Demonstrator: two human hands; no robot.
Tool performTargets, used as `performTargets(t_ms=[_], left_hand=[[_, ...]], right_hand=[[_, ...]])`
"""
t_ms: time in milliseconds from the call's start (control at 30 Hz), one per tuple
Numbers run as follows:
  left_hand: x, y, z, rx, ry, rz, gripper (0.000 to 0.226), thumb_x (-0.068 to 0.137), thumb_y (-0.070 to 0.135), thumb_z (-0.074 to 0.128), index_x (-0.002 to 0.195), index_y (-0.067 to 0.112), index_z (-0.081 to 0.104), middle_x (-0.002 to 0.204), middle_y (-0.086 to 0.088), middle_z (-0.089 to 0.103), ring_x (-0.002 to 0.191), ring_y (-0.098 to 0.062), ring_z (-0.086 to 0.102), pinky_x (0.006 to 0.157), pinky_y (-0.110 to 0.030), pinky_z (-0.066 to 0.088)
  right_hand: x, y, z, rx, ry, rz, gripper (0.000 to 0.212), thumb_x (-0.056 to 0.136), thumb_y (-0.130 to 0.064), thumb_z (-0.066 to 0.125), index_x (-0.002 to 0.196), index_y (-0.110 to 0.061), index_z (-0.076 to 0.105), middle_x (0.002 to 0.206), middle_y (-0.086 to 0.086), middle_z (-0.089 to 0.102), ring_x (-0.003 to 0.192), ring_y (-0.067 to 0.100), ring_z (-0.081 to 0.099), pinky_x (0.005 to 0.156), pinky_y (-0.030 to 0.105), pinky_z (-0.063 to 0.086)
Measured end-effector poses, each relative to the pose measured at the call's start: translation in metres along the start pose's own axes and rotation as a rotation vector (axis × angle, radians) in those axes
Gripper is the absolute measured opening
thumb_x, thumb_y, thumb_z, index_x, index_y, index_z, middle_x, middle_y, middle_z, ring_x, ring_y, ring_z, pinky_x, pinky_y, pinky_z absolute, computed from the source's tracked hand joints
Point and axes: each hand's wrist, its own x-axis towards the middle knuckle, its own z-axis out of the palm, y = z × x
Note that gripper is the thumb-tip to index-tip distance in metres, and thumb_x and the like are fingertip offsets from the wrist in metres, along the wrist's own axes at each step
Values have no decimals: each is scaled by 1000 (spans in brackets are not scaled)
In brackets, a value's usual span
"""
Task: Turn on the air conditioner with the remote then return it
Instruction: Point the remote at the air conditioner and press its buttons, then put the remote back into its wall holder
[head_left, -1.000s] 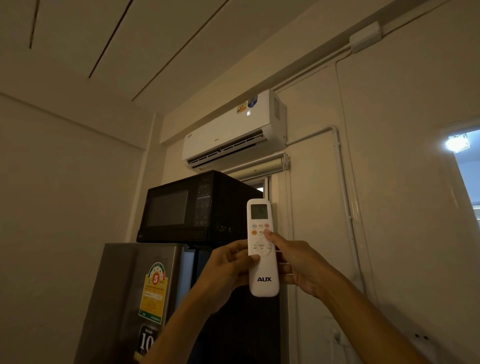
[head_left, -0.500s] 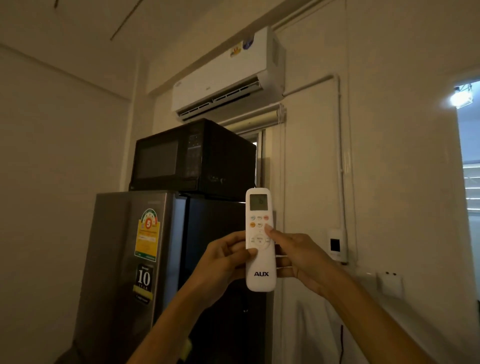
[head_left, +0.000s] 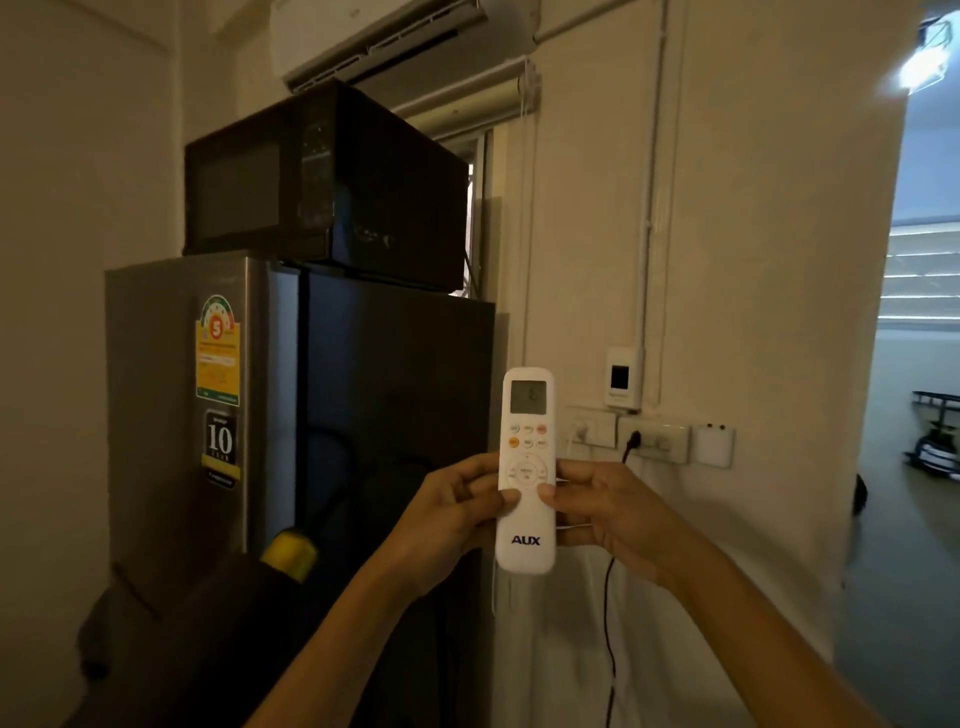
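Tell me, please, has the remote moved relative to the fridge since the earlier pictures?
Yes. The remote has come down and rightward: earlier its top overlapped the microwave, now it sits beside the fridge, level with the wall sockets.

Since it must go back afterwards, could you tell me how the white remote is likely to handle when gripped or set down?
The remote looks rigid and probably light: fingertips of the left hand and right hand hold it upright. Its smooth plastic may be slippery. Flat-backed, it probably won't roll.

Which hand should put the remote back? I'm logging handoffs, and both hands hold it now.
Probably the right hand: it grips the remote on the side toward the wall outlets, while the left hand sits by the fridge. No holder is visible, so this is tentative.
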Motion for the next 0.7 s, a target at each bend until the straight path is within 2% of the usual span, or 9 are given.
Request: performTargets(t_ms=[100,233,333,467,567,700], left_hand=[[9,-17,18,7,-5,-23,37,87,6,56,121,20,55,115,-2,70,107,-20,67,89,-41,55],[23,-41,41,21,-13,-43,38,87,8,58,122,21,55,115,0,71,106,-19,67,90,-43,55],[36,-61,59,16,-19,-55,37,87,9,59,120,26,55,111,5,72,104,-16,68,86,-39,57],[59,-83,82,10,-45,-61,34,87,9,59,112,33,58,102,14,74,97,-10,70,71,-24,59],[82,-97,97,-7,-81,-82,33,88,7,58,107,33,58,97,16,75,93,-6,71,65,-19,57],[120,-118,113,-39,-142,-94,36,88,5,58,115,28,57,105,9,74,99,-11,70,69,-22,58]], right_hand=[[-5,15,-20,9,19,16,37,86,-11,61,123,-18,60,114,3,71,99,21,71,80,39,59],[-12,33,-47,17,49,35,27,87,-14,60,111,-27,63,106,-1,74,95,20,73,75,36,60],[-15,47,-68,3,79,65,35,88,-15,60,122,-18,61,111,5,73,97,23,72,81,41,59],[-14,68,-95,-15,146,93,40,88,-15,60,128,-13,57,114,7,72,98,24,71,82,42,59],[-9,79,-121,-23,217,77,40,87,-18,61,127,-14,58,112,7,73,95,24,73,80,41,59],[7,90,-160,-50,302,40,29,88,-19,60,116,-22,64,102,1,76,91,19,74,76,36,60]])
